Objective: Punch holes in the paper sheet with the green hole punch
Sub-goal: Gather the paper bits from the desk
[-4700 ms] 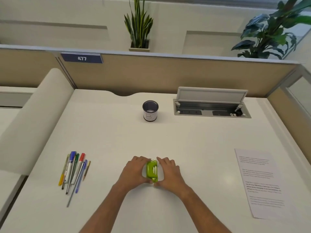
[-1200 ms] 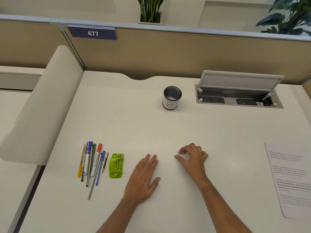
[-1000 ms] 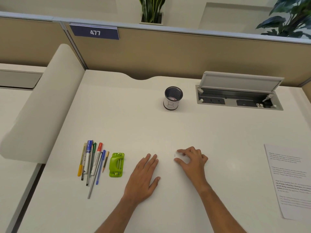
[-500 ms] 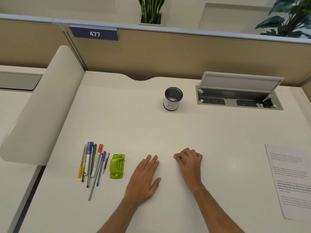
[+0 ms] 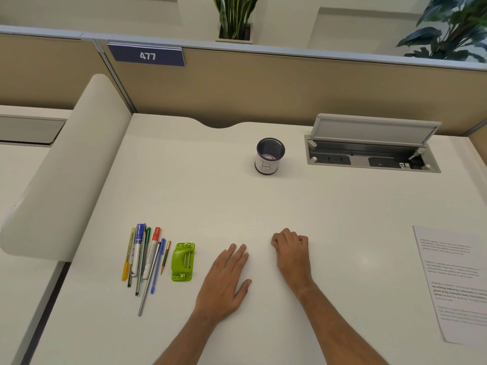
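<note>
The green hole punch (image 5: pixel 183 261) lies flat on the white desk, just right of the pens and apart from both hands. My left hand (image 5: pixel 227 283) rests palm down to the right of it, fingers spread, holding nothing. My right hand (image 5: pixel 292 252) sits further right on the desk with its fingers curled under into a loose fist; I cannot see anything in it. The printed paper sheet (image 5: pixel 456 280) lies at the far right, partly cut off by the frame edge, well away from both hands.
Several pens and markers (image 5: pixel 143 262) lie side by side at the left. A mesh pen cup marked B (image 5: pixel 269 157) stands at the back centre beside an open cable box (image 5: pixel 369 151). A curved side panel (image 5: pixel 66 169) borders the desk on the left.
The hole punch went from between both hands at the centre to beside the pens. Over the last second my right hand's fingers curled in from spread to a fist; the left hand stayed flat.
</note>
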